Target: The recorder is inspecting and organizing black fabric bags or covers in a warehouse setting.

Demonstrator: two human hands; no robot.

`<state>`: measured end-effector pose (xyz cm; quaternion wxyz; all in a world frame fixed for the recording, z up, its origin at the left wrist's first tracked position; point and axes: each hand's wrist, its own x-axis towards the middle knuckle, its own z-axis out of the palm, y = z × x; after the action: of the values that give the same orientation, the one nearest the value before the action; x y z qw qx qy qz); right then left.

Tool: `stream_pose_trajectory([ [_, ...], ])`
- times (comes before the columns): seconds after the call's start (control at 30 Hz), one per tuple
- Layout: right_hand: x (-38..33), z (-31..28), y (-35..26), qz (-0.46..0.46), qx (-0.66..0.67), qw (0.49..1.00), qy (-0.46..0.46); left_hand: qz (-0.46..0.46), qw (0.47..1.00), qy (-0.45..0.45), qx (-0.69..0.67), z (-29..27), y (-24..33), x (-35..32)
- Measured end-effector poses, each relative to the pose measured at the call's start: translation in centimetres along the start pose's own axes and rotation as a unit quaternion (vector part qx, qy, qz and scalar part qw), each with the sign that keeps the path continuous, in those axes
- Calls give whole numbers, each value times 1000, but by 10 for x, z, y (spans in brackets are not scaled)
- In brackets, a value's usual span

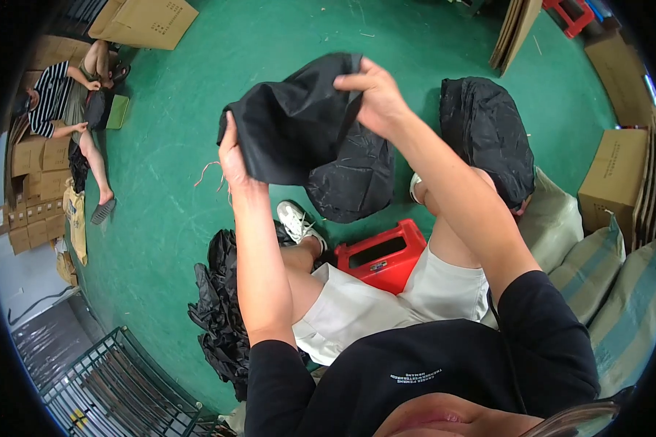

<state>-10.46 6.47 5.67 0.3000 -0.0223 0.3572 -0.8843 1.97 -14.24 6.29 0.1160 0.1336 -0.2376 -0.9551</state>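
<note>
Between my two hands a black cloth piece [288, 127] is held up off the floor, smooth with soft folds. My left hand [233, 160] grips its left edge, the thumb in front and the other fingers mostly hidden behind. At the upper right corner my right hand [375, 98] pinches the cloth, with its thumb across the front. Below and partly behind the cloth, a flat black bundle [357, 182] lies on the green floor. Thin reddish strings [210, 173] show beside my left hand.
A second black bundle [481, 131] lies by my right leg. Crumpled black material [222, 313] is heaped at my left. A red plastic stool [408, 266] is between my legs. Woven sacks [590, 269] and cartons [612, 175] stand right. Another person [58, 95] sits far left.
</note>
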Motion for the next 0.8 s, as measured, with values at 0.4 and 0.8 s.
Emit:
stream_pose_trajectory([
  [0.4, 2, -4, -11, 34, 38, 992, 114, -16, 996, -74, -36, -2, 16, -5],
  [0.8, -2, -4, -19, 2, 123, 991, 55, 8, 988, 28, 149, 24, -67, -2],
])
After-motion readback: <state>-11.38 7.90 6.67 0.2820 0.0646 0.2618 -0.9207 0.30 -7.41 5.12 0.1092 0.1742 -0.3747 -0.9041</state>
